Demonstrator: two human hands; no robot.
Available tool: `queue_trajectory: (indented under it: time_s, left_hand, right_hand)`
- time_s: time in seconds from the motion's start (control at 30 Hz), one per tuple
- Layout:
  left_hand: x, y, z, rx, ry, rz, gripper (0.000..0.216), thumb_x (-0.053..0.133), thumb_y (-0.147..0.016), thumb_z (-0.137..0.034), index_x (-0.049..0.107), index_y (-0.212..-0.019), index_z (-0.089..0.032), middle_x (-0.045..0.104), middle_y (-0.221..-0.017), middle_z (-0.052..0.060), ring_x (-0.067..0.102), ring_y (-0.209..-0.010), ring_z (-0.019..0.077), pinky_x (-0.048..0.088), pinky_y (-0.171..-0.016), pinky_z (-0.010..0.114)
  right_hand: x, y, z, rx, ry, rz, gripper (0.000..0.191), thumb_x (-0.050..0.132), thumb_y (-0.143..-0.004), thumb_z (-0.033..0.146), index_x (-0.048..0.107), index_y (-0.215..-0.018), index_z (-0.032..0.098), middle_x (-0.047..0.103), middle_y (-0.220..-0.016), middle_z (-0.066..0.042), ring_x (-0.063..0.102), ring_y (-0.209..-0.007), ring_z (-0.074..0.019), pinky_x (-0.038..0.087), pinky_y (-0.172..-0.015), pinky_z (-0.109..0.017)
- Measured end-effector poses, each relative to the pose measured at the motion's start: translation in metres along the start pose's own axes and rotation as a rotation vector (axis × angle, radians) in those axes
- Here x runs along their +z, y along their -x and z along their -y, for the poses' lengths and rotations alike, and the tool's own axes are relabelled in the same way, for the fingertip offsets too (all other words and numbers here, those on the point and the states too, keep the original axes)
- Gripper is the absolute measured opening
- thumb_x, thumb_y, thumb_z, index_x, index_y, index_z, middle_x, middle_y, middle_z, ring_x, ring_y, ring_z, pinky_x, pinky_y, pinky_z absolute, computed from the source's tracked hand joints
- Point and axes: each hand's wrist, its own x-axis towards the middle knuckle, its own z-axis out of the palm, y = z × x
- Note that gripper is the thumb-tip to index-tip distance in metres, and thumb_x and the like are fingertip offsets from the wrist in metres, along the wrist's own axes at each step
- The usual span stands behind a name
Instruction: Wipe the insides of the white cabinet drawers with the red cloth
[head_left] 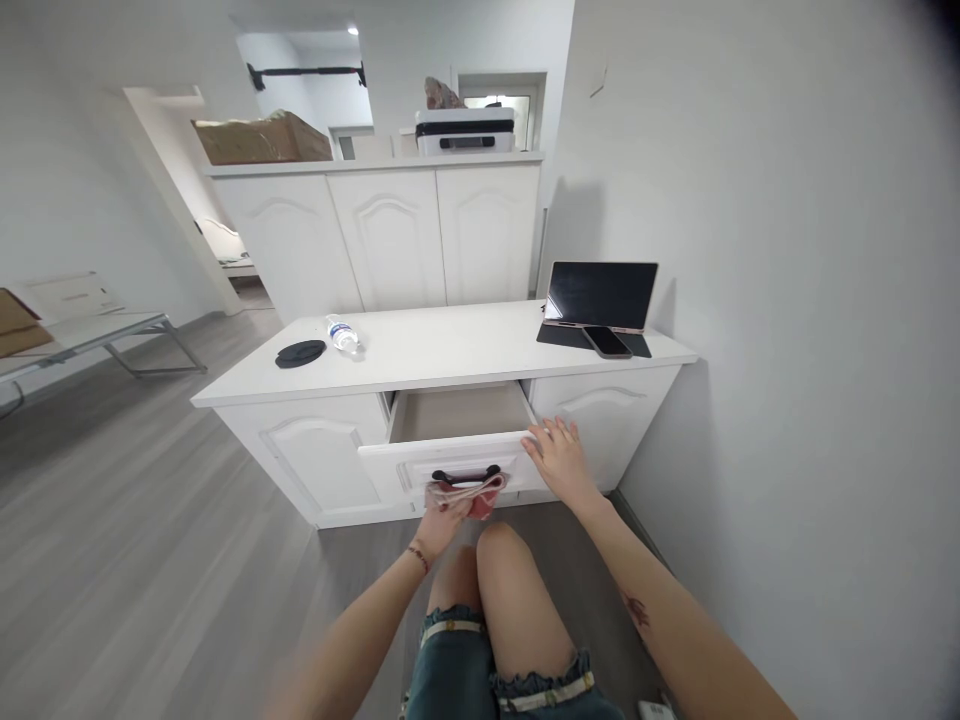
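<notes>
A white drawer point(390, 468) is pulled out of the cabinet below the countertop, and its grey-beige inside point(461, 413) shows. My left hand point(444, 525) is closed on a red and pale pink cloth point(486, 500), which lies against the underside of the black drawer handle point(466, 477). Part of that hand's fingers is hidden by the cloth. At the drawer front's upper right corner rests my right hand point(561, 462), fingers spread and touching the edge, with nothing seen in them.
On the white countertop point(442, 345) are a black round object point(300, 353), a clear bottle point(343, 336) on its side, a tablet point(601, 294) on a stand and a phone point(607, 343). A wall point(795, 380) borders the right side. My knees are just below the drawer.
</notes>
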Motion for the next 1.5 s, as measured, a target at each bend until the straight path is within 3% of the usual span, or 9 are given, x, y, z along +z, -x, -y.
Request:
queue_trajectory:
  time_s: [0.13,0.23,0.37,0.47,0.8,1.17,1.33,1.5]
  left_hand:
    - [-0.025,0.038,0.046,0.044,-0.172,0.100,0.056,0.031,-0.079,-0.005,0.060,-0.122,-0.026,0.065,-0.124,0.003,0.058,-0.117,0.0187,0.032,-0.110,0.036]
    - [-0.052,0.058,0.068,0.031,-0.313,0.137,0.057,0.033,-0.078,-0.001,0.061,-0.120,-0.027,0.061,-0.130,0.001,0.050,-0.125,0.0186,0.026,-0.113,0.039]
    - [-0.081,0.060,0.070,-0.074,-0.430,0.046,0.046,0.037,-0.083,-0.005,0.064,-0.114,-0.025,0.054,-0.137,0.005,0.041,-0.133,0.0242,0.020,-0.114,0.051]
    - [-0.089,0.052,0.058,-0.103,-0.469,0.013,0.037,0.040,-0.086,-0.010,0.066,-0.109,-0.021,0.049,-0.142,0.010,0.033,-0.137,0.0304,0.019,-0.113,0.057]
    - [-0.072,0.008,0.002,0.049,-0.283,0.129,0.027,0.041,-0.091,-0.015,0.066,-0.099,-0.021,0.040,-0.149,0.010,0.024,-0.142,0.0262,0.025,-0.111,0.055]
    - [-0.061,-0.010,-0.036,0.063,-0.210,0.159,0.024,0.046,-0.083,-0.008,0.061,-0.098,-0.020,0.033,-0.153,0.008,0.013,-0.144,0.0228,0.015,-0.114,0.057]
    - [-0.046,-0.028,-0.056,0.120,-0.219,0.169,0.027,0.047,-0.081,-0.006,0.062,-0.097,-0.021,0.034,-0.152,0.007,0.018,-0.143,0.0238,0.009,-0.115,0.059]
    - [-0.026,-0.048,-0.073,0.172,-0.243,0.162,0.027,0.043,-0.086,-0.011,0.063,-0.101,-0.020,0.037,-0.151,0.006,0.025,-0.141,0.0233,0.018,-0.115,0.056]
  right_hand:
    - [0.004,0.000,0.003,0.036,-0.014,-0.003,0.046,0.032,-0.095,0.047,0.063,-0.108,0.015,0.061,-0.121,-0.020,0.047,-0.124,-0.0353,0.031,-0.104,-0.056]
    - [0.005,0.000,0.005,0.062,-0.043,-0.020,0.047,0.032,-0.095,0.048,0.063,-0.107,0.014,0.061,-0.121,-0.021,0.046,-0.126,-0.0354,0.030,-0.105,-0.056]
    - [0.005,0.001,0.006,0.068,-0.087,-0.021,0.048,0.031,-0.095,0.047,0.063,-0.108,0.012,0.059,-0.126,-0.022,0.044,-0.127,-0.0358,0.032,-0.105,-0.056]
    - [0.004,0.001,0.006,0.072,-0.123,-0.019,0.048,0.031,-0.095,0.047,0.063,-0.108,0.013,0.059,-0.127,-0.021,0.044,-0.128,-0.0353,0.033,-0.104,-0.057]
    - [0.003,0.000,0.006,0.059,-0.081,-0.014,0.051,0.028,-0.096,0.047,0.063,-0.107,0.012,0.061,-0.123,-0.022,0.046,-0.125,-0.0351,0.034,-0.103,-0.054]
    - [0.006,-0.001,0.005,0.079,-0.148,-0.032,0.048,0.029,-0.096,0.046,0.064,-0.105,0.015,0.061,-0.123,-0.020,0.046,-0.125,-0.0344,0.035,-0.102,-0.055]
    - [0.007,-0.001,0.005,0.058,-0.107,-0.016,0.049,0.028,-0.096,0.047,0.064,-0.105,0.014,0.062,-0.122,-0.021,0.048,-0.123,-0.0349,0.036,-0.102,-0.053]
    - [0.007,-0.001,0.004,0.036,-0.079,-0.024,0.049,0.028,-0.096,0.045,0.063,-0.107,0.013,0.062,-0.122,-0.020,0.049,-0.123,-0.0339,0.037,-0.101,-0.052]
